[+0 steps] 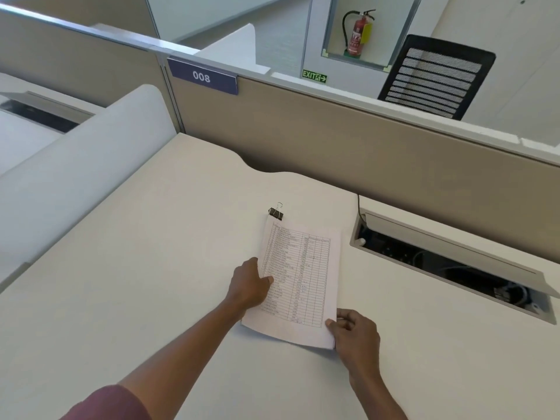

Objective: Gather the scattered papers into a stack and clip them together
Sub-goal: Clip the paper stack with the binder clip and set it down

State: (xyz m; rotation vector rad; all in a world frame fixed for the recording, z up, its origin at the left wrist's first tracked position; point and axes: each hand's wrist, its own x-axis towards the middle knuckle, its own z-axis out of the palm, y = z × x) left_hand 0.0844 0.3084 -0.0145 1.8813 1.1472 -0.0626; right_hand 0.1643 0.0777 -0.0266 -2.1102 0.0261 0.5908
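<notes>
A stack of white papers [306, 277], the top sheet printed with a table, lies on the pale desk [151, 268]. A black binder clip [276, 213] with silver wire handles grips the stack's far left corner. My left hand [250, 284] holds the stack's left edge, thumb on top of the sheet. My right hand [354, 334] pinches the near right corner between thumb and fingers.
An open cable tray [448, 262] with wires is sunk into the desk to the right. A beige partition [363, 153] labelled 008 runs along the back. A white curved divider [75, 171] stands on the left. Beyond the partition stands a black mesh chair [436, 77].
</notes>
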